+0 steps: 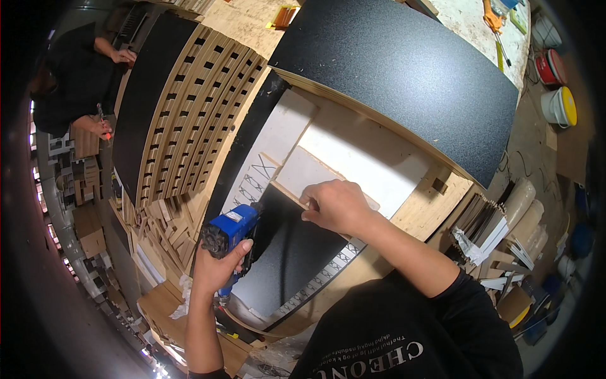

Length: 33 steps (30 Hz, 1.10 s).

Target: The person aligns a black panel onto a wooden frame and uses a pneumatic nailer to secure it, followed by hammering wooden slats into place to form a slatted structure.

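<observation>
My left hand (218, 268) is wrapped round the handle of a blue and black nail gun (232, 222), which has a hose fitting at its lower end. The gun's nose points at the far left edge of a black panel (284, 249) lying before me. My right hand (341, 203) is closed, fingers curled and thumb pressed in, over a thin wooden strip (289, 194) along that panel's far edge. Whatever sits between these fingers is hidden. Just beyond the strip lies a pale board (308, 174). Strips with a dark lattice pattern (249, 183) run beside the panel.
Thick black-topped boards (404, 69) stand at the back right. To the left are stacked slotted panels (196, 114) and loose wood offcuts (170, 234). A co-worker's hand (123, 57) rests by that stack. Buckets (558, 107) and wrapped bundles (521, 205) sit at the right.
</observation>
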{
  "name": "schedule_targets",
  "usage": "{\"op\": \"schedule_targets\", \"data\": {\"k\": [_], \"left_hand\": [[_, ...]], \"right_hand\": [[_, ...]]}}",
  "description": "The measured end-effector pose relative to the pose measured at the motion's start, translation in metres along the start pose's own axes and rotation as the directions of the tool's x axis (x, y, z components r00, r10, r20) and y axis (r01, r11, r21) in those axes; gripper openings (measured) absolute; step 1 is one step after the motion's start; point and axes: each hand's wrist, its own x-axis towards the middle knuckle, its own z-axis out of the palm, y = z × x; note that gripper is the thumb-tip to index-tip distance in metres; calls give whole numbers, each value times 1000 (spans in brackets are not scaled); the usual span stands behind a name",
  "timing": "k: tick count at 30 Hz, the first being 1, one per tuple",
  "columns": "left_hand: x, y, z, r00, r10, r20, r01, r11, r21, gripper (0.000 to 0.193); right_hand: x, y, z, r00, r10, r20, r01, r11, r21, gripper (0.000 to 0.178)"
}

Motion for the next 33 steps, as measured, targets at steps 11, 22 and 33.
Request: {"op": "schedule_targets", "data": {"k": [11, 22, 33], "left_hand": [[-2, 7, 0, 1000, -4, 12, 3, 1000, 30, 26], [11, 18, 6, 998, 51, 33, -50, 998, -36, 32], [12, 18, 7, 999, 32, 39, -30, 998, -52, 31]], "right_hand": [[0, 0, 1, 1000, -2, -6, 2, 1000, -18, 20], [0, -1, 0, 1000, 2, -9, -2, 1000, -10, 21], [0, -5, -7, 998, 24, 66, -26, 999, 23, 23]]}}
